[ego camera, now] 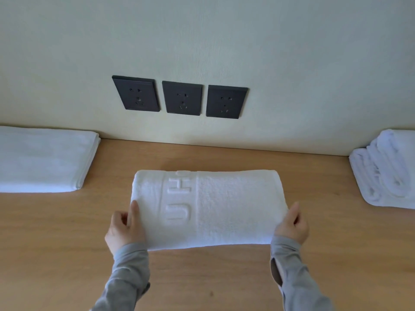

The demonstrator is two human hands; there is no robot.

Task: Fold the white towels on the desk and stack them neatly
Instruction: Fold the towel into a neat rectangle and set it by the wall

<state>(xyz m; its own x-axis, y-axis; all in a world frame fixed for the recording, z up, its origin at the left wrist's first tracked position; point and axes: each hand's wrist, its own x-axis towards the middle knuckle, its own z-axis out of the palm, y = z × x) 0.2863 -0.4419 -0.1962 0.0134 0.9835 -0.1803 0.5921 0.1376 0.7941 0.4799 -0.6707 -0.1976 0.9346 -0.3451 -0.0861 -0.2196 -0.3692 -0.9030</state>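
A folded white towel (215, 207) with raised lettering lies in the middle of the wooden desk (67, 232). My left hand (123, 227) grips its near left end, thumb on top. My right hand (292, 223) grips its near right end the same way. The near edge of the towel is lifted slightly off the desk between my hands. A flat folded white towel (42, 158) rests at the far left. A looser pile of white towels (386, 169) sits at the far right, partly cut off by the frame edge.
The desk butts against a pale wall (224, 41) carrying three dark power sockets (182, 98) above the middle towel. Bare wood shows between the towels and along the near edge.
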